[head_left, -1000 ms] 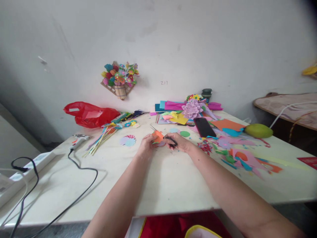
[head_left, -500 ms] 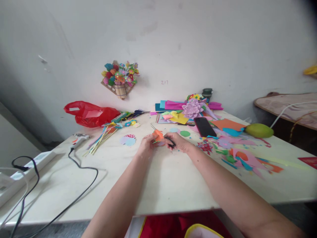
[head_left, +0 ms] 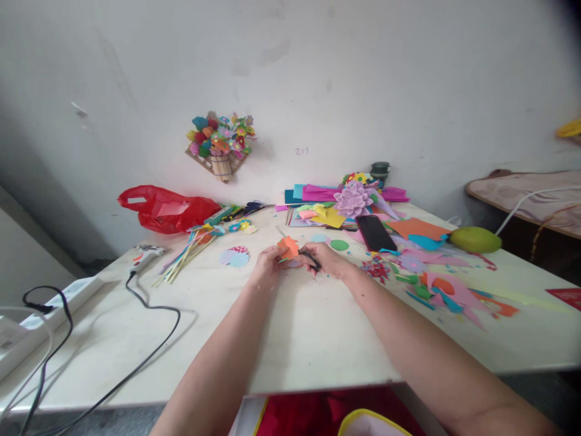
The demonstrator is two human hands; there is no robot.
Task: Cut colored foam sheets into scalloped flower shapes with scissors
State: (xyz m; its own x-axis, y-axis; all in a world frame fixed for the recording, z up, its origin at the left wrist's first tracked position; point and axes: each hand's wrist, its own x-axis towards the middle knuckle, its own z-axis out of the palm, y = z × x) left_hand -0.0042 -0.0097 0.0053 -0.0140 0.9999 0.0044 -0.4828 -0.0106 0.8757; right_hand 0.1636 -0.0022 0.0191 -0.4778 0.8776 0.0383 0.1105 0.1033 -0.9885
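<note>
White tabletop (head_left: 318, 345), scissors (head_left: 312, 260) partly hidden by right hand (head_left: 328, 259), orange cutout (head_left: 288, 247) blurry

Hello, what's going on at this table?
A person is working on a small orange cutout with a wavy edge. The left hand holds it, while the right hand grips what look like black-handled scissors beside it; whether the blades touch it is too small to tell. Colourful scraps lie to the right on the table, and a red plastic bag sits toward the back left.
</note>
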